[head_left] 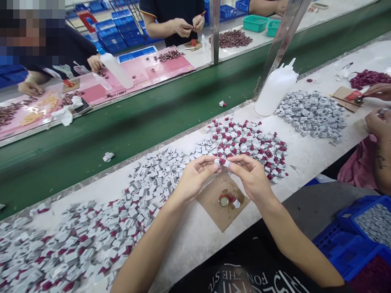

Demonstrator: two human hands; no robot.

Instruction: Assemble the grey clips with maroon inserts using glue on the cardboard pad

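Observation:
Fingertips of my left hand (197, 177) and my right hand (253, 177) pinch a small white-and-maroon plastic part (222, 162) from both sides, above the table's near edge. Whether it is one part or two joined pieces is hard to see. Below my hands lies a brown cardboard square (221, 221) with a bottle cap (224, 201), open side up, and a loose white piece (236, 203) beside it. Just beyond my fingers is a heap of white-and-maroon parts (244, 142). White pieces (155, 171) lie left of it, and more mixed parts (76, 248) spread toward the lower left.
A white squeeze bottle (271, 93) stands beside a pile of grey pieces (311, 114). The green conveyor belt (146, 110) runs behind my table, with a metal post (215, 32) beyond. Co-workers' hands are across it and at right. Blue crates (345, 244) stand lower right.

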